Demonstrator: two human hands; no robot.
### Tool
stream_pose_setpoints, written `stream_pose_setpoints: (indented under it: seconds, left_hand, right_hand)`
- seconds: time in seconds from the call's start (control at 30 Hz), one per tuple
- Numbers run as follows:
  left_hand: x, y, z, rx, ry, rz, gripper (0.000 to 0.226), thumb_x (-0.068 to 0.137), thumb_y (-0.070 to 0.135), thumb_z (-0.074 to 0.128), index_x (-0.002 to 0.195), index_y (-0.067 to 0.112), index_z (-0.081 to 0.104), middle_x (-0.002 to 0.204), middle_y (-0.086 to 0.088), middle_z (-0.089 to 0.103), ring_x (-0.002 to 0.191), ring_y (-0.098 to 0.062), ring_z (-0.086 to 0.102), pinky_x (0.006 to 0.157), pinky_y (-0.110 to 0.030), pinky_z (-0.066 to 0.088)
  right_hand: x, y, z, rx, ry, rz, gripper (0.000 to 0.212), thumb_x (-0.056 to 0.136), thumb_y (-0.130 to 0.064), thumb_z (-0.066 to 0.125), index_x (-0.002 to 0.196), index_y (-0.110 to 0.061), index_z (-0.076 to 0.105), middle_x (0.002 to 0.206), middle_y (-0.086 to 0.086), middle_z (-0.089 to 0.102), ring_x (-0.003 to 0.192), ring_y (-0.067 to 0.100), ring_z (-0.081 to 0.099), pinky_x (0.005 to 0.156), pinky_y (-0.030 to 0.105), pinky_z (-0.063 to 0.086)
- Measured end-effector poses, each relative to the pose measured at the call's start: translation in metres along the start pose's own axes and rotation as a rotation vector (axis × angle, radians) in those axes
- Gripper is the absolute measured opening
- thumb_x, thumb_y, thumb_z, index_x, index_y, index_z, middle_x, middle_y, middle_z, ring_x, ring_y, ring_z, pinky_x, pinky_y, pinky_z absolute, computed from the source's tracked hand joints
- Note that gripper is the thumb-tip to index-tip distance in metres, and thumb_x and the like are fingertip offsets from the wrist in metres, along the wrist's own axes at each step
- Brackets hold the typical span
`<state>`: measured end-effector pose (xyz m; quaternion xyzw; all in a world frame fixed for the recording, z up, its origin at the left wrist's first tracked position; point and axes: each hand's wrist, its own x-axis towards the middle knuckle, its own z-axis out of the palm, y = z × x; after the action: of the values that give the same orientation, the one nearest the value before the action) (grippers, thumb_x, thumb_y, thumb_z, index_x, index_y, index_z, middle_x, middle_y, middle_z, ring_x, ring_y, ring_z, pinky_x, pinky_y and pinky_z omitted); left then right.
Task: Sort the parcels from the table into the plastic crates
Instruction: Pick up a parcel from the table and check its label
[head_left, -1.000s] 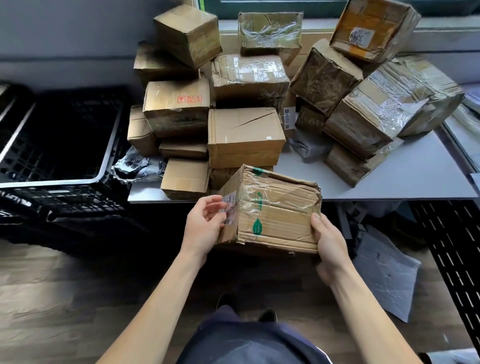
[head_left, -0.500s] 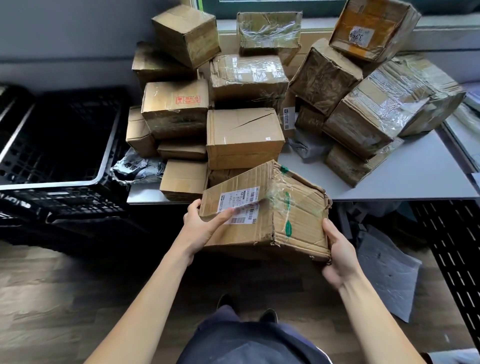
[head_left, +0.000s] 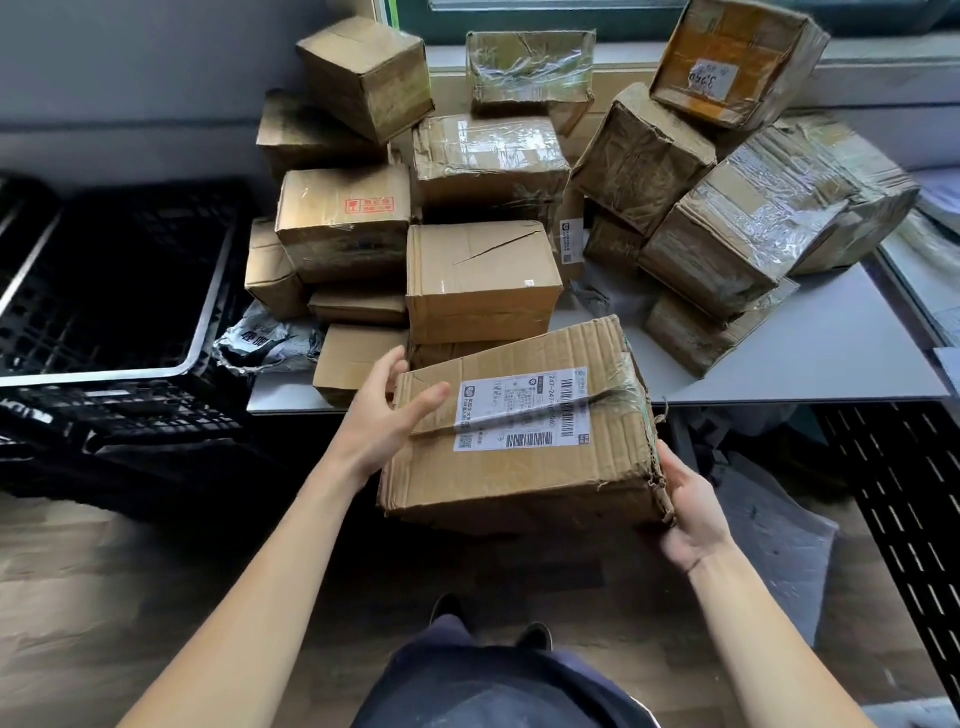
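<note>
The parcel, held just in front of the surface with the left hand pressing it flat-fingered and the right hand cupping its corner, seems at label-check, next needing a carry to a crate left of the surface.

- A brown plank floor spreads out below the near edge of the surface.
- A flat grey plastic sheet lies on the floor beneath the surface's near right corner, partly in shadow.
- A grey wall stands behind the far left corner.
- A pale window sill runs along behind the far edge, with a dark green window frame above it.
- A second pale top adjoins the right edge and carries blurred papers.
</note>
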<state>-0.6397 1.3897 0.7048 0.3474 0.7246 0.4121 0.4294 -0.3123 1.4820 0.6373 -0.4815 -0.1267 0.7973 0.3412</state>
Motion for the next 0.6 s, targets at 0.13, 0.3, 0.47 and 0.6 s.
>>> stream_pose_setpoints:
  seconds: [0.13,0.3,0.47,0.6]
  left_hand:
    - [0.015,0.035,-0.007,0.266,-0.128,0.174,0.088,0.084,0.075,0.065,0.155,0.028,0.044,0.162,0.007,0.042,0.138,-0.004,0.038,0.117,-0.034,0.032]
    - [0.036,0.064,0.001,0.506,-0.344,0.213,0.073,0.089,0.079,0.047,0.144,0.031,0.056,0.149,0.011,0.055,0.135,-0.006,0.049,0.12,-0.04,0.036]
    - [0.039,0.061,0.011,0.421,-0.552,0.06,0.064,0.091,0.078,0.035,0.108,0.034,0.078,0.116,0.014,0.076,0.111,-0.007,0.07,0.11,-0.035,0.045]
    - [0.039,0.043,0.017,0.29,-0.417,0.048,0.064,0.102,0.061,0.038,0.091,0.016,0.082,0.092,0.004,0.08,0.083,-0.008,0.074,0.083,-0.028,0.054]
  right_hand:
    - [0.003,-0.002,0.003,-0.031,-0.016,0.019,0.041,0.107,-0.035,0.047,0.126,-0.012,0.076,0.139,0.017,0.065,0.131,0.03,0.062,0.111,0.051,0.049]
    - [-0.005,-0.002,0.021,-0.069,-0.079,0.034,0.048,0.104,-0.028,0.043,0.091,-0.012,0.086,0.102,0.012,0.079,0.089,0.021,0.078,0.068,0.034,0.064]
    - [-0.003,0.0,0.031,-0.116,-0.202,0.011,0.039,0.06,-0.032,0.09,0.091,-0.009,0.085,0.1,0.014,0.079,0.087,0.024,0.079,0.065,0.034,0.064]
    - [0.017,0.001,0.024,-0.035,0.004,-0.033,0.049,0.079,-0.024,0.073,0.123,-0.002,0.074,0.133,0.023,0.067,0.111,0.03,0.071,0.09,0.044,0.063]
